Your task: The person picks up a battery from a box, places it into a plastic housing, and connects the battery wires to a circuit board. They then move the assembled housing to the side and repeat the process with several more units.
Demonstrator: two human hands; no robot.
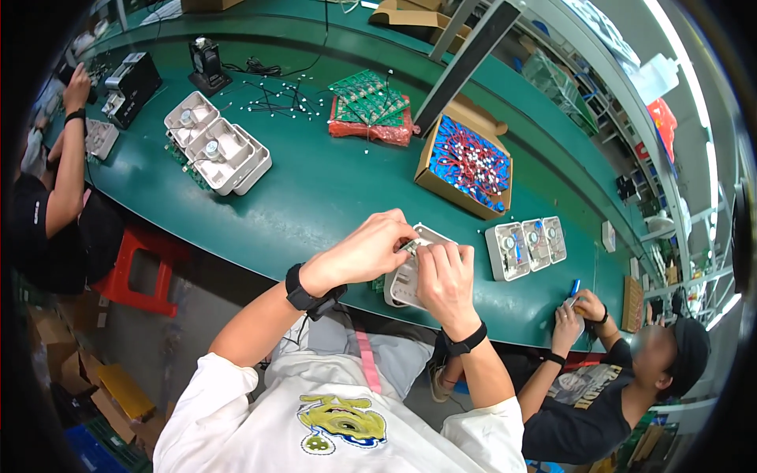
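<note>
Head view: left hand (378, 245), right hand (446, 277), both at one pale casing (404, 285).

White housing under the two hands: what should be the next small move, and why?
Probably, the left hand should gently ease the small part at its fingertips toward the white housing while the right hand steadies it, because both hands meet at the housing's upper end and the fingers hide whether the part is seated.

The right hand (446, 277) hides part of the white housing (404, 284).
</note>
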